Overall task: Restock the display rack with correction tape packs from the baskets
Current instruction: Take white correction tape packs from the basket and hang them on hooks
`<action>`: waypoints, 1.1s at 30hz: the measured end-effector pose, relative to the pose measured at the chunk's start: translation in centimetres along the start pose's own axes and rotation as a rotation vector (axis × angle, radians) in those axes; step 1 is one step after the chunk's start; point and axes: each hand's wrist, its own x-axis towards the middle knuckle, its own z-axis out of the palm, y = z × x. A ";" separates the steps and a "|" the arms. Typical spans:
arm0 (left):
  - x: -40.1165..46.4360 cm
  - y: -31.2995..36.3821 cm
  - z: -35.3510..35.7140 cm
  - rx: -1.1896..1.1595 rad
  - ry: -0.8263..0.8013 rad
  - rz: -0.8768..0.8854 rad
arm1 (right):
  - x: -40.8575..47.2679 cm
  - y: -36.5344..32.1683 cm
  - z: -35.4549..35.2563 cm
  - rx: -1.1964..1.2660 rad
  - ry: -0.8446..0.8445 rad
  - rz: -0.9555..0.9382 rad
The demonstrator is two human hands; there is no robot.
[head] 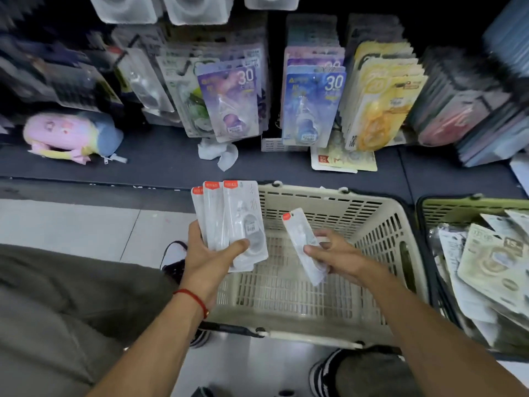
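My left hand grips a fanned stack of white correction tape packs with red tabs, held upright over the left rim of the beige basket. My right hand pinches a single white pack above the basket's bare floor. The display rack stands ahead, hung with purple, blue and yellow packs. At the right, a green basket holds several mixed packs.
A pastel plush pouch lies on the dark shelf base at the left. Crumpled white paper and a loose yellow pack lie below the hanging rows. My knees and shoes frame the basket on the tiled floor.
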 end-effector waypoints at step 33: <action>5.8 27.9 -3.6 0.012 0.047 0.769 | -9.2 -35.6 0.9 -0.040 0.435 -0.904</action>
